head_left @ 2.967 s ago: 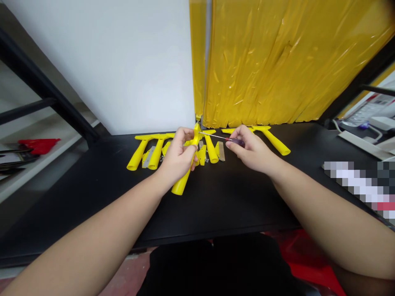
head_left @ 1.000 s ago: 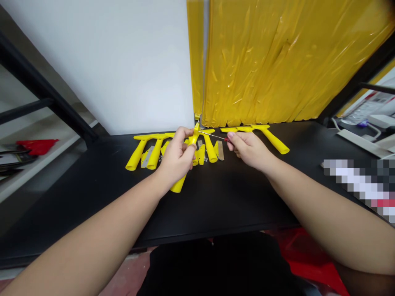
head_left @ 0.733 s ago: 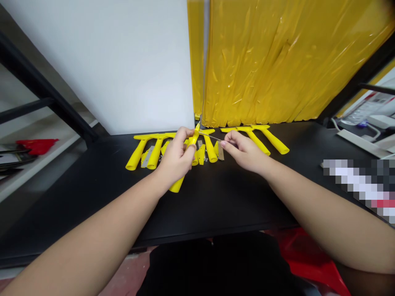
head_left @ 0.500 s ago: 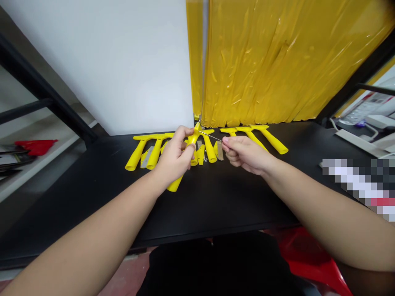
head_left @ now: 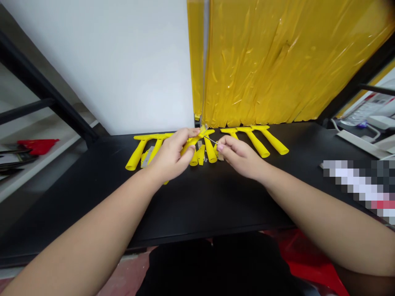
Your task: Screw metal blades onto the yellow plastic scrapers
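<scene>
My left hand (head_left: 175, 155) is closed around a yellow plastic scraper (head_left: 191, 142), its head pointing up and right and part of its handle hidden by my fingers. My right hand (head_left: 242, 155) pinches a thin metal rod, like a hex key (head_left: 211, 140), whose far end meets the scraper near its head. Behind my hands lie more yellow scraper handles, some on the left (head_left: 135, 158) and some on the right (head_left: 258, 144). Among them are small yellow plates (head_left: 200, 155), a grey metal blade (head_left: 148, 156) and tiny screws (head_left: 206, 159).
The work lies on a black table (head_left: 216, 197). A white panel (head_left: 123, 65) and a yellow film-wrapped panel (head_left: 271, 61) stand along its back. Black frame bars (head_left: 46, 86) rise at the sides. A red item (head_left: 37, 146) rests on the left shelf.
The scraper has tilted over to the right, its handle end now mostly behind my left hand. My right hand has moved slightly left, closer to it, and less of the rod shows.
</scene>
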Motion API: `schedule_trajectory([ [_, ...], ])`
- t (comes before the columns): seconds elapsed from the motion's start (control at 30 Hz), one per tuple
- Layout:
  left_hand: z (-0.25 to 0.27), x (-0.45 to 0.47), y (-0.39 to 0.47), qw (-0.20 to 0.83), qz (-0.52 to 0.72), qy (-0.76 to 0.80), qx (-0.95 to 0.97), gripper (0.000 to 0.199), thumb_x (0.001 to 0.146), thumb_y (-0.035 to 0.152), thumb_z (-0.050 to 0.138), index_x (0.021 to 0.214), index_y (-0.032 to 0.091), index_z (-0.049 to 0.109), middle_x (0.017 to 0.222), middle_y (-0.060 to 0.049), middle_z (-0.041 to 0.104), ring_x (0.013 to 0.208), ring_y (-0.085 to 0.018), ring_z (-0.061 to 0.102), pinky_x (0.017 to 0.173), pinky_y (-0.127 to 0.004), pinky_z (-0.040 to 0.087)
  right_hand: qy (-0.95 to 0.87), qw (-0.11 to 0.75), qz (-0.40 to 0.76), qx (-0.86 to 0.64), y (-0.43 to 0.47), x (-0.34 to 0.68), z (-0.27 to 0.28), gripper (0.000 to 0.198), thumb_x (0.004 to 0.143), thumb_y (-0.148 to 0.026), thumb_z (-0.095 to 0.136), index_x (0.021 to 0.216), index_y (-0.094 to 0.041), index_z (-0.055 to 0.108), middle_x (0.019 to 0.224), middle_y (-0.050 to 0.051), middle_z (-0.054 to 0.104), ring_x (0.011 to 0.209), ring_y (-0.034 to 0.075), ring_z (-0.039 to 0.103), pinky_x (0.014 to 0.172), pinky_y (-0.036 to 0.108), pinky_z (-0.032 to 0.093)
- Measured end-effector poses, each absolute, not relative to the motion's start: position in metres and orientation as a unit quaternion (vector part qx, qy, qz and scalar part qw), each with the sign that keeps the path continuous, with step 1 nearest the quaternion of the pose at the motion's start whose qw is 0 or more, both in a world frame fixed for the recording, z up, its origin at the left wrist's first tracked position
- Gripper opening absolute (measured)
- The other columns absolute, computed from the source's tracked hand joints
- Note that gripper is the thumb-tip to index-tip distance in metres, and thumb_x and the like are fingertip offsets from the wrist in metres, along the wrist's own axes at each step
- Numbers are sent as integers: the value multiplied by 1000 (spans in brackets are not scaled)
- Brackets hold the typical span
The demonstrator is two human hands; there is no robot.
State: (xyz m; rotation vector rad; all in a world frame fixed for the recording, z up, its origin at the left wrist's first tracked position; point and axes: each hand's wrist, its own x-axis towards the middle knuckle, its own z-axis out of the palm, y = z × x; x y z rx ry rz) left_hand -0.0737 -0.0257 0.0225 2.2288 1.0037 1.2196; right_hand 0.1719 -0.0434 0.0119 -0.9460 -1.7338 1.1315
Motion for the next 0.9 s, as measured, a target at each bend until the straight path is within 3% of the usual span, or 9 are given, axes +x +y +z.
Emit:
schedule_trajectory([
  [0.1,24,-72,-28,168,381,367,832,21,96,21,58,117,24,57,127,-11,74,107,-26,73,89,-41,61,-776,423,256,-392,-47,170,10,19,108,-40,56,99,-23,61,75,-1,57,67,16,48,65,30,37],
  [0.17,23,-73,-28,159,377,364,836,20,98,21,57,118,24,55,131,-12,73,108,-26,73,91,-41,61,-784,421,231,-395,-48,170,12,22,108,-39,55,97,-23,64,77,0,59,68,16,50,66,31,38],
  [0.23,22,-76,-26,152,376,345,846,20,98,21,57,117,24,56,136,-13,72,111,-26,73,92,-42,61,-760,424,301,-390,-49,169,15,27,107,-41,57,90,-22,64,73,-1,54,63,14,45,60,29,36],
  [0.37,21,-81,-25,177,392,329,840,22,97,25,60,119,25,60,143,-11,69,113,-25,74,89,-40,64,-605,382,612,-337,-54,166,22,31,101,-50,64,88,-23,59,58,-11,28,48,9,15,43,22,19],
  [0.47,25,-85,-25,199,418,309,831,22,93,26,65,115,27,65,143,-10,70,124,-29,72,95,-44,65,-524,341,726,-287,-60,166,27,33,99,-51,69,89,-23,56,56,-14,24,47,6,6,39,18,13],
  [0.57,31,-88,-26,204,429,265,839,20,87,23,70,107,28,70,138,-9,73,134,-32,68,110,-52,58,-505,320,758,-261,-65,169,30,33,99,-51,71,90,-23,56,56,-15,24,45,6,6,37,16,14],
  [0.67,31,-88,-25,194,435,236,847,26,84,19,71,109,28,70,142,-8,72,138,-32,66,115,-54,55,-511,290,772,-245,-62,174,30,31,100,-50,70,91,-23,56,57,-14,24,44,5,8,37,16,15],
  [0.83,18,-82,-20,195,463,213,838,41,82,12,69,119,28,62,145,-10,68,139,-30,64,117,-53,52,-563,293,732,-249,-50,182,30,30,101,-47,69,91,-20,60,59,-12,31,48,6,19,43,17,20],
  [0.9,14,-79,-17,208,492,262,804,44,78,13,72,118,27,60,139,-10,68,128,-29,69,106,-46,59,-592,293,703,-265,-43,189,30,27,101,-45,69,95,-20,62,61,-9,40,49,8,30,45,19,27],
])
